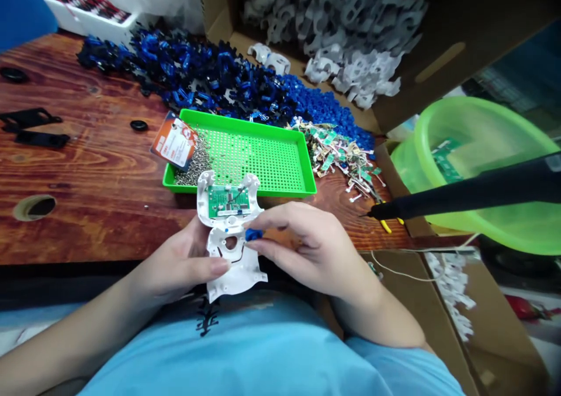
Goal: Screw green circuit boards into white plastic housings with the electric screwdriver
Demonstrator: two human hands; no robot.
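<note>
You are fitting a blue part (253, 234) into a white casing (231, 241) above the worktop (87, 168).

Your left hand (184, 267) is gripping the casing; your right hand (307, 244) is pinching the part. Keep steadying it, seating squarely below the circuit board (228, 200).

Bare wooden tabletop (87, 168) lies open to the left of the green tray (263, 156), broken only by black brackets (30, 127), a small black cap (139, 125) and a hole (35, 207). Behind the tray a heap of blue parts (197, 80) blocks the far edge, with a cardboard box (438, 63) of white shells rising beyond. To the right, scattered circuit boards (342, 153), a black tool (460, 194) reaching across and a green basin (482, 168) close the way
</note>
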